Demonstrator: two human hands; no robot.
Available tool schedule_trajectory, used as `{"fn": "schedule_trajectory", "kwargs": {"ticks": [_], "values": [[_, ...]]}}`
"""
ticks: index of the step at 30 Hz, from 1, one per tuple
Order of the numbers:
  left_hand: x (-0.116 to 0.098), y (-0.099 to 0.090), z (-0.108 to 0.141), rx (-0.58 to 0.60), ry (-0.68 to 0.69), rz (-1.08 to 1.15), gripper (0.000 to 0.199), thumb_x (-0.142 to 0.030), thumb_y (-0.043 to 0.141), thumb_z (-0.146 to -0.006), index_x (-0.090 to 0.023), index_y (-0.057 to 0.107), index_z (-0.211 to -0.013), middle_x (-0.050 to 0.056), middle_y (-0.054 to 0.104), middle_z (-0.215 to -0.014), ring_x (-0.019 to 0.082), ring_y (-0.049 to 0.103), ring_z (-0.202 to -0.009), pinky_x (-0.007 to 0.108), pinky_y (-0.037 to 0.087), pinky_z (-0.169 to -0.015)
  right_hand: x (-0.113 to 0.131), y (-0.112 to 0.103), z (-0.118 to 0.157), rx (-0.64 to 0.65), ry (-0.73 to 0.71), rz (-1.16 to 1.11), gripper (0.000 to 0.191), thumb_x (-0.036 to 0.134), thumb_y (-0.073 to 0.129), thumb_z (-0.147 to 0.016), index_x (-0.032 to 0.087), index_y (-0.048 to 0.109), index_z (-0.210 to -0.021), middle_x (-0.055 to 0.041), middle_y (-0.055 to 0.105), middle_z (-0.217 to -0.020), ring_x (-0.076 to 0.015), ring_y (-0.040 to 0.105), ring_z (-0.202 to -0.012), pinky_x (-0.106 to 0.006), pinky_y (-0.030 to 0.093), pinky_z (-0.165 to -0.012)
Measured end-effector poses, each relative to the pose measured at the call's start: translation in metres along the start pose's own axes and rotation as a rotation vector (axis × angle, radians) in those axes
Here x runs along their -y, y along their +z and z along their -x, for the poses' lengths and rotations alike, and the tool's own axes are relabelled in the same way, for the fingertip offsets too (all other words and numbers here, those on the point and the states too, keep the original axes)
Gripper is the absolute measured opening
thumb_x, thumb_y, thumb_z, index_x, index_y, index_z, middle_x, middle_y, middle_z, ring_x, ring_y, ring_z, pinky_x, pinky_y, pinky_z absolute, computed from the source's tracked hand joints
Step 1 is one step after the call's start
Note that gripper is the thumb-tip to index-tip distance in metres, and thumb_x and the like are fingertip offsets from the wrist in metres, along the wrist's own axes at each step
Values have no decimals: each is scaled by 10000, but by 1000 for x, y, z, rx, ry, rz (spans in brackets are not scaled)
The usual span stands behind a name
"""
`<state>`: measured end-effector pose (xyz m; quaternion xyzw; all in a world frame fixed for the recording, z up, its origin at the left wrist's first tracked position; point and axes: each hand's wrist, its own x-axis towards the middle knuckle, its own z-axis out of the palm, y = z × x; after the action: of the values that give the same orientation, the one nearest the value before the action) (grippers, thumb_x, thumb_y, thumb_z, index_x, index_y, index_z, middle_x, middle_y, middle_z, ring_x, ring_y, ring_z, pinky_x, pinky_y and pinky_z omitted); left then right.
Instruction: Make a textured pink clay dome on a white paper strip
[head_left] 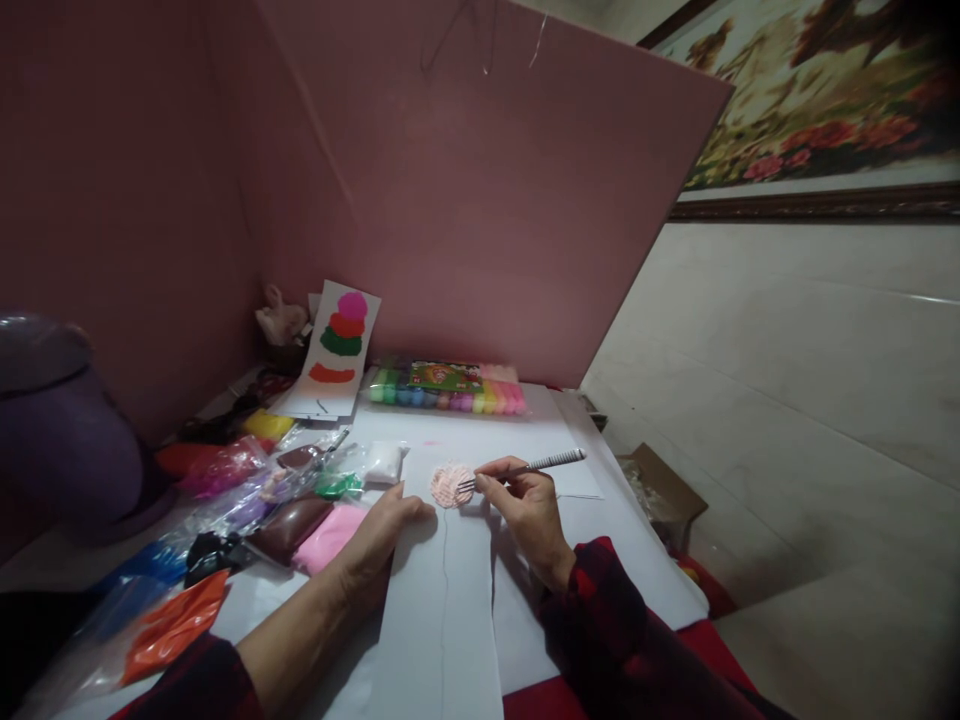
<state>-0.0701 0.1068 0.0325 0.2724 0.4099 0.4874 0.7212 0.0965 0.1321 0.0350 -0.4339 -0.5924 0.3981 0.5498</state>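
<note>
In my right hand (525, 510) is a small fork (559, 459) with a striped handle, pinched between thumb and fingers. Its prongs rest against the right side of a round, pale pink patch of clay (451, 484), whose surface is rough and ridged. The patch lies near the top of a long white card (442, 620), and a thin wavy pencil line runs down from it. My left hand (390, 530) grips the card's left edge, thumb on top and the other fingers mostly hidden.
Bags of coloured clay, such as pink (330, 538) and orange (176, 625), crowd the left. Behind are a pack of coloured clay sticks (450, 390) and a card with coloured patches (337, 345). A purple bin (64, 430) stands at far left, an open cardboard box (667, 490) at right.
</note>
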Motion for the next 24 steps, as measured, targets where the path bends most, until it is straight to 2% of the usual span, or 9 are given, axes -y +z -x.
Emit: {"fn": "schedule_trajectory", "kwargs": {"ticks": [4, 10, 15, 20, 24], "values": [[0, 3, 3, 7, 36, -65, 491, -127, 589, -561, -78, 623, -1049, 38, 644, -568, 160, 561, -459, 233, 410, -444, -5, 2, 0, 9, 20, 44, 182, 326, 689, -733, 145, 678, -747, -34, 663, -654, -149, 596, -541, -259, 478, -503], [-2, 7, 6, -17, 27, -112, 468, -121, 582, -566, -82, 625, -1031, 53, 664, -599, 153, 561, -461, 224, 397, -441, -1, 1, 0, -20, -38, 94, 149, 295, 668, -753, 148, 671, -728, -18, 626, -631, -152, 606, -581, -276, 523, -573], [-1, 6, 4, -38, 37, -130, 477, -128, 567, -569, -89, 615, -1041, 37, 648, -574, 147, 554, -460, 219, 397, -443, 4, -1, -1, -27, -66, 102, 141, 284, 657, -742, 146, 678, -718, -16, 612, -638, -133, 563, -554, -238, 456, -483], [0, 5, 3, -49, 32, -128, 478, -138, 578, -562, -85, 608, -1036, 27, 631, -555, 154, 548, -449, 229, 396, -433, 3, 0, -3, -4, -51, 138, 149, 285, 666, -726, 142, 688, -691, -17, 622, -630, -123, 532, -546, -243, 450, -508], [0, 6, 5, -61, 32, -128, 470, -139, 576, -555, -96, 612, -1022, 32, 646, -573, 155, 553, -454, 228, 400, -433, 7, 0, -3, -31, -39, 151, 120, 249, 655, -714, 142, 683, -668, -12, 618, -618, -126, 533, -564, -237, 444, -506]]}}
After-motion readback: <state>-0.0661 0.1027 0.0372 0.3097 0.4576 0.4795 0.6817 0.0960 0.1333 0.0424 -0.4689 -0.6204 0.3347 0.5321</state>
